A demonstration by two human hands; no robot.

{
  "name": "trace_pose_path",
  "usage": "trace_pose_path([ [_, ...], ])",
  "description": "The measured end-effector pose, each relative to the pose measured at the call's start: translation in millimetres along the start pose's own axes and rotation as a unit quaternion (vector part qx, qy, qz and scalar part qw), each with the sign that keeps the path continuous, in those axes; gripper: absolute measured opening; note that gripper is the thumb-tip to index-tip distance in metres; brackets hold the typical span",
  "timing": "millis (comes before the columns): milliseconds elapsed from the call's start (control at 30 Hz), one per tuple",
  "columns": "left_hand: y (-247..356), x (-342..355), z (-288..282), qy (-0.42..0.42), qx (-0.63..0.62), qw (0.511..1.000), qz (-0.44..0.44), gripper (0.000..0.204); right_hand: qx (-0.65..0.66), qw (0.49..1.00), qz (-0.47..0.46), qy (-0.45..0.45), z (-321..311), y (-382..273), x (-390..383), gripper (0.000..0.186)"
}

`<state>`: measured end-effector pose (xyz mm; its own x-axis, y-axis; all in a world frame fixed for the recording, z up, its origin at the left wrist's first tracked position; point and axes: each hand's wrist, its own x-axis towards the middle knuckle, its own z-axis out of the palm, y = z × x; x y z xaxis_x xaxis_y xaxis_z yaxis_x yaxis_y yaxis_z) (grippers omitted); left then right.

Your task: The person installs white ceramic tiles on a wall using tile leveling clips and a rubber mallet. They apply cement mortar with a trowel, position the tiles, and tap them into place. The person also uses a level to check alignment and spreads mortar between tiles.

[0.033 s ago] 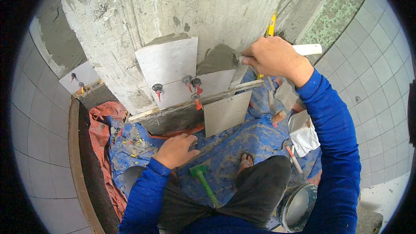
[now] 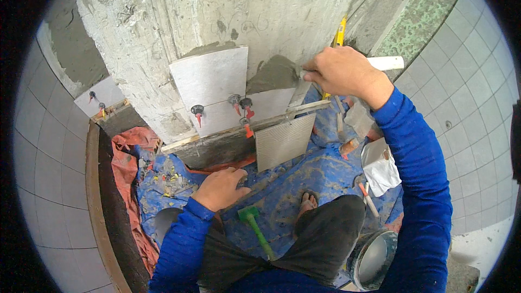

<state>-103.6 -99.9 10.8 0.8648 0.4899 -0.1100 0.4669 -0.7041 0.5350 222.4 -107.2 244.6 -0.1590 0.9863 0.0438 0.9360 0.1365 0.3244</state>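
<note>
By the raw grey concrete wall (image 2: 141, 38), the right hand (image 2: 342, 73) curls beside a damp grey mortar patch (image 2: 273, 74); I can't tell what its fingers clamp. The left hand (image 2: 221, 190) hangs low, fingers slightly apart. The step looks like dressing that bed; next probably calls for lifting the beige ridged-back tile (image 2: 285, 142) standing below the pale wooden batten (image 2: 217, 134).

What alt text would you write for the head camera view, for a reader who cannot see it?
A person's right hand, its grip unclear, is beside a grey mortar patch on a partly tiled concrete wall; the left hand is over a blue tarp. Below, a loose ribbed tile stands tilted and a green mallet lies on the tarp.
</note>
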Motion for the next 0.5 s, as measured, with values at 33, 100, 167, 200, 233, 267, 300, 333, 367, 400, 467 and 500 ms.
trace_pose_path([
  [33,0,0,1,0.012,-0.007,1.0,0.007,0.05,0.005,1.0,0.002,-0.005,2,0,-1,0.037],
  [100,0,0,2,0.019,-0.01,1.0,0.009,0.048,0.012,1.0,0.006,-0.009,5,0,-3,0.038],
  [167,-1,2,2,0.022,-0.01,1.0,0.012,0.048,0.023,1.0,-0.001,0.005,10,2,-7,0.038],
  [200,-1,2,2,0.015,-0.004,1.0,0.008,0.048,0.004,1.0,0.008,-0.003,12,4,-8,0.036],
  [233,-1,2,2,0.024,-0.008,1.0,0.011,0.048,-0.009,1.0,0.007,-0.002,13,5,-9,0.035],
  [267,-2,5,0,0.03,-0.003,0.999,0.012,0.047,-0.027,1.0,0.007,0.005,13,8,-9,0.034],
  [300,-1,5,0,0.032,-0.002,0.999,0.011,0.047,-0.045,0.999,0.007,0.006,12,9,-10,0.029],
  [333,-1,5,-2,0.032,0.0,0.999,0.012,0.047,-0.065,0.998,0.006,0.007,10,11,-12,0.026],
  [367,-1,4,-2,0.031,0.002,0.999,0.013,0.048,-0.085,0.996,0.011,0.001,8,11,-14,0.025],
  [400,-1,3,-3,0.023,0.009,1.0,0.006,0.048,-0.09,0.996,0.012,0.009,4,12,-17,0.025],
  [467,-2,0,-5,0.015,0.003,1.0,-0.005,0.048,-0.101,0.995,0.018,0.017,-3,14,-24,0.026],
  [500,-2,-1,-5,0.012,0.004,1.0,-0.011,0.049,-0.095,0.995,0.017,0.039,-6,15,-28,0.026],
])
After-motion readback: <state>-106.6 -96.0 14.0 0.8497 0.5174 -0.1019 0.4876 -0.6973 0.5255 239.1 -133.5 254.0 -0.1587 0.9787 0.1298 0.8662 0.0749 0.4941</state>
